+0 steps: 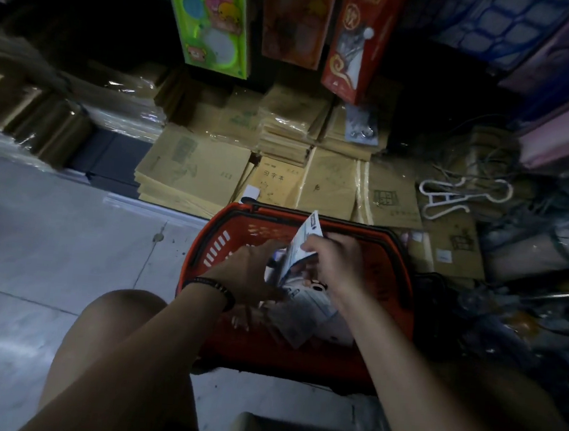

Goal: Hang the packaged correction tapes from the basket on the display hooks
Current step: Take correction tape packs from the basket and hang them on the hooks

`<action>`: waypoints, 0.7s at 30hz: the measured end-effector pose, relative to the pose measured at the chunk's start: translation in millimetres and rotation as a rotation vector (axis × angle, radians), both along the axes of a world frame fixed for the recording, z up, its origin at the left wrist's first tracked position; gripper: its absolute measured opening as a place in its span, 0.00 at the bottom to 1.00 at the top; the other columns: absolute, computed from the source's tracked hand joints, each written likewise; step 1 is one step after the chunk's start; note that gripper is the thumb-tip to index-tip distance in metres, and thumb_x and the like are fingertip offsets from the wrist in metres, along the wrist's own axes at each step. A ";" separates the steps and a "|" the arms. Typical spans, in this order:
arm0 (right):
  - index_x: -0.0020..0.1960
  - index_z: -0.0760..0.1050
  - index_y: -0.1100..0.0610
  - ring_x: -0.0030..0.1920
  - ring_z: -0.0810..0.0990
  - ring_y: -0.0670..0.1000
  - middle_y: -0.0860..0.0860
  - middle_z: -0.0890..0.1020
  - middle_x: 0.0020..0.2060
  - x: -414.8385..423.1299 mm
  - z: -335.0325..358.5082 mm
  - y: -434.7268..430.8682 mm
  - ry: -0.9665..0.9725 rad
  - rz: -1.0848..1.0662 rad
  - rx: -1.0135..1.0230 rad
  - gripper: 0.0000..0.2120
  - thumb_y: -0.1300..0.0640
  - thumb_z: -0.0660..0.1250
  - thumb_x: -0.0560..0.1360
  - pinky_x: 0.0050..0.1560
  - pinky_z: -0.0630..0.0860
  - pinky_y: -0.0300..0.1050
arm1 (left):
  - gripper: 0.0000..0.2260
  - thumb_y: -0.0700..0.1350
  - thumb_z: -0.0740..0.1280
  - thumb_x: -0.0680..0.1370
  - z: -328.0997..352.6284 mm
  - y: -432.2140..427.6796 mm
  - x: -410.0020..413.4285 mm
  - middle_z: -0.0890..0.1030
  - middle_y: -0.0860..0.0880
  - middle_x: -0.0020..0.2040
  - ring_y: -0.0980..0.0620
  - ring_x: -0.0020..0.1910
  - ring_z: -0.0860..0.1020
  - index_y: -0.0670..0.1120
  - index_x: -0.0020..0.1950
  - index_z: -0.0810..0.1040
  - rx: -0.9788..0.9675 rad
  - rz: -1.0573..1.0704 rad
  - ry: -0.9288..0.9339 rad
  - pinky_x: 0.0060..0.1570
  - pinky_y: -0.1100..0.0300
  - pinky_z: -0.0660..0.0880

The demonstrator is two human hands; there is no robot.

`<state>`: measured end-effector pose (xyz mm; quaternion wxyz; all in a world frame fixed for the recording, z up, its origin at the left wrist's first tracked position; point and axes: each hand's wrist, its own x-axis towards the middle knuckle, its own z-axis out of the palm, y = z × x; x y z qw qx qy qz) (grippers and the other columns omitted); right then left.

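Observation:
A red plastic basket (225, 241) sits on the floor in front of me. Both hands are inside it. My right hand (332, 260) grips a small stack of white-and-blue packaged correction tapes (303, 241), held upright above the basket's contents. Against the lower edge of that same stack rests my left hand (250, 271), with a dark bead bracelet on the wrist; its fingertips are hidden behind the packs. More packaged tapes (309, 310) lie loose at the bottom of the basket. No display hooks show clearly in this dim view.
Stacks of brown exercise books (194, 169) lie on the floor behind the basket. Above them hang a green toy pack (211, 16) and red boxes (357, 39). White hangers (449, 199) and cables clutter the right. Grey floor tiles (51, 229) lie to the left, and my knee (121, 338) is below.

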<state>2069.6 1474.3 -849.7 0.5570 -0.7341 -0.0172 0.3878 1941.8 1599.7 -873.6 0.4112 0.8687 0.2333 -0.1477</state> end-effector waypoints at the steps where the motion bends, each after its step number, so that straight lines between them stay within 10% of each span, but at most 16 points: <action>1: 0.43 0.80 0.70 0.31 0.84 0.65 0.66 0.81 0.30 1.0 5.8 0.4 0.014 0.001 0.011 0.06 0.66 0.70 0.74 0.34 0.75 0.51 | 0.38 0.56 0.81 0.70 -0.6 -3.0 -0.3 0.84 0.51 0.66 0.50 0.65 0.82 0.58 0.76 0.69 0.015 0.010 -0.059 0.61 0.47 0.82; 7: 0.58 0.83 0.60 0.45 0.87 0.57 0.59 0.88 0.49 18.9 -9.7 -32.0 0.222 -0.028 0.113 0.22 0.42 0.65 0.82 0.44 0.81 0.50 | 0.12 0.59 0.69 0.81 8.9 -6.9 3.0 0.86 0.52 0.54 0.50 0.52 0.84 0.55 0.61 0.79 0.080 0.053 -0.115 0.52 0.50 0.80; 13: 0.53 0.81 0.56 0.40 0.80 0.53 0.55 0.82 0.45 -0.1 -126.4 -79.1 0.397 -0.262 -0.324 0.09 0.51 0.71 0.77 0.38 0.76 0.47 | 0.18 0.62 0.67 0.81 22.2 -5.6 14.3 0.86 0.46 0.45 0.45 0.43 0.84 0.46 0.48 0.82 0.151 0.148 0.006 0.46 0.49 0.82; 21: 0.64 0.81 0.50 0.57 0.85 0.60 0.56 0.87 0.56 -7.0 -253.6 -102.3 0.537 -0.270 -0.337 0.31 0.56 0.81 0.61 0.58 0.83 0.65 | 0.14 0.53 0.79 0.73 18.4 9.2 12.3 0.85 0.53 0.47 0.50 0.48 0.84 0.51 0.54 0.83 0.090 0.184 0.030 0.52 0.48 0.84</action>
